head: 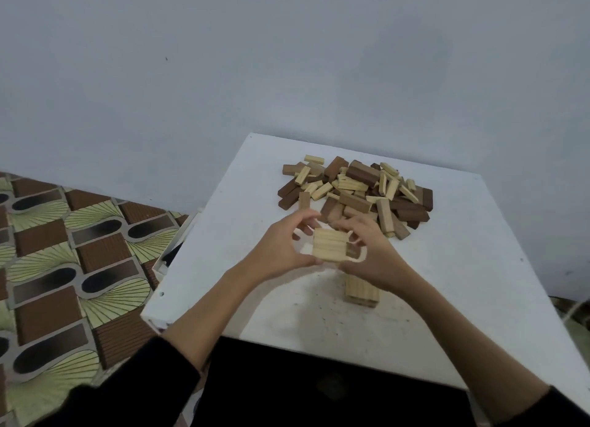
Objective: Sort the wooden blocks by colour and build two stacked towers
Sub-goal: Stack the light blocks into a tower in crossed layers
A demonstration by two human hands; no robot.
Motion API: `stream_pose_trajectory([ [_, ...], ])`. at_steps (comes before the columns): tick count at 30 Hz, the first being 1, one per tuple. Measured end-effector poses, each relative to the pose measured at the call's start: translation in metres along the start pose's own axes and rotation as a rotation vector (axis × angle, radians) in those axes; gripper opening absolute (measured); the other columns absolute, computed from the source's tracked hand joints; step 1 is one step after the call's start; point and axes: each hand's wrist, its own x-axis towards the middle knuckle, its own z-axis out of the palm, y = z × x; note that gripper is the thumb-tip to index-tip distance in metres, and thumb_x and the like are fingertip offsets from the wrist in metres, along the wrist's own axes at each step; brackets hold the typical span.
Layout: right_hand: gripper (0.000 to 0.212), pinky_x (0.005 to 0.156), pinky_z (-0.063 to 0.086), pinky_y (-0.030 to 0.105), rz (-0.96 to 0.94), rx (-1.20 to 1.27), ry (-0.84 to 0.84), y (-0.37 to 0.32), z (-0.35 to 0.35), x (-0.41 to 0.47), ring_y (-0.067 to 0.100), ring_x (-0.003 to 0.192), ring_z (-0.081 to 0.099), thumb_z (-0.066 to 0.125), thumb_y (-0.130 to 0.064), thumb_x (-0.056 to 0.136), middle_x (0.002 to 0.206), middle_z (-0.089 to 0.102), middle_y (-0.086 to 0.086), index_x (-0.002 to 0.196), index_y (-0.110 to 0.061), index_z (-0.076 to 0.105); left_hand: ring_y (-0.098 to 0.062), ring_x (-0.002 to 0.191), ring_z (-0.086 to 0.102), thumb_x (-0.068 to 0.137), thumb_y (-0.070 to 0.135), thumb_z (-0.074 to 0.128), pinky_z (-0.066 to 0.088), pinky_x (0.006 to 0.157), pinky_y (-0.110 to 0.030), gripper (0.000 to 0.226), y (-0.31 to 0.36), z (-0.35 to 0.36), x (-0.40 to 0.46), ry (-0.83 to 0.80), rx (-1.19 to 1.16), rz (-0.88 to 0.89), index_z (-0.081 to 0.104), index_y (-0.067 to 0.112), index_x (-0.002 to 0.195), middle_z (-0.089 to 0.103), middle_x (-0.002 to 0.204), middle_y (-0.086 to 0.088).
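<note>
Above table (447,267) centre, we pinch a pale-block layer (329,245) between left hand (281,247) and right hand (370,254); pale tower (362,287) sits just nearer-right, right hand closer; pile (354,190) far.

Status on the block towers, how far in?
Early. Done: a short light tower stands near the front of the white table. In hand: the left hand and right hand grip a row of light blocks above the table, behind that tower. Left: no dark tower visible yet, and the mixed pile of light and dark blocks is still unsorted at the back.
</note>
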Motion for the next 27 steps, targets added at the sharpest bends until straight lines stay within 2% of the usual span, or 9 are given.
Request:
stream_pose_trajectory([
  [5,0.054,0.08,0.036,0.014,0.116,-0.02,-0.062,0.022,-0.022,-0.034,0.01,0.104,0.04,0.078,-0.018,0.072,0.116,0.044,-0.007,0.119,-0.027,0.053,0.016,0.096,0.05,0.065,0.014,0.085,0.038,0.079,-0.004,0.076,0.014,0.04,0.005,-0.139,-0.021,0.003,0.047,0.021,0.13,0.058,0.108,0.011],
  [8,0.05,0.082,0.038,0.019,0.142,0.008,-0.058,0.03,-0.024,-0.046,0.011,0.103,0.04,0.08,-0.026,0.072,0.113,0.044,-0.005,0.113,-0.034,0.052,0.017,0.096,0.049,0.065,0.013,0.085,0.038,0.082,-0.004,0.076,0.017,0.053,0.006,-0.183,-0.038,-0.017,0.046,0.021,0.13,0.056,0.105,0.017],
  [10,0.049,0.081,0.037,0.017,0.137,0.022,-0.052,0.034,-0.024,-0.051,0.012,0.102,0.04,0.08,-0.03,0.071,0.111,0.044,-0.003,0.112,-0.032,0.053,0.015,0.097,0.049,0.065,0.013,0.085,0.038,0.083,-0.004,0.077,0.018,0.057,0.005,-0.199,-0.038,-0.026,0.045,0.021,0.13,0.055,0.104,0.02],
  [14,0.05,0.078,0.034,0.011,0.106,-0.023,-0.052,0.042,-0.019,-0.056,0.013,0.101,0.039,0.08,-0.028,0.072,0.11,0.044,-0.002,0.116,-0.023,0.056,0.001,0.104,0.052,0.064,0.014,0.086,0.042,0.09,-0.015,0.077,0.017,0.064,0.001,-0.216,-0.037,-0.036,0.048,0.019,0.131,0.056,0.106,0.015],
  [21,0.054,0.08,0.034,0.016,0.109,-0.051,-0.082,0.047,-0.015,-0.058,0.016,0.105,0.036,0.078,-0.025,0.073,0.113,0.042,0.0,0.12,-0.02,0.053,-0.006,0.109,0.051,0.063,0.025,0.081,0.046,0.095,-0.036,0.073,0.014,0.069,-0.003,-0.235,-0.018,-0.031,0.05,0.026,0.129,0.056,0.108,0.01],
  [24,0.067,0.085,0.032,0.023,0.11,-0.106,-0.081,0.048,-0.014,-0.059,0.018,0.11,0.033,0.078,-0.026,0.073,0.119,0.039,0.003,0.13,-0.017,0.045,-0.003,0.114,0.048,0.064,0.027,0.083,0.045,0.096,-0.033,0.077,0.013,0.069,-0.004,-0.232,0.007,-0.025,0.047,0.027,0.132,0.053,0.117,0.009],
  [27,0.081,0.086,0.029,0.023,0.098,-0.142,-0.086,0.046,-0.013,-0.059,0.013,0.109,0.028,0.079,-0.034,0.071,0.123,0.036,0.003,0.137,-0.015,0.038,0.0,0.117,0.045,0.064,0.026,0.085,0.042,0.095,-0.022,0.082,0.014,0.07,-0.004,-0.247,0.033,-0.003,0.043,0.024,0.135,0.049,0.125,0.009],
])
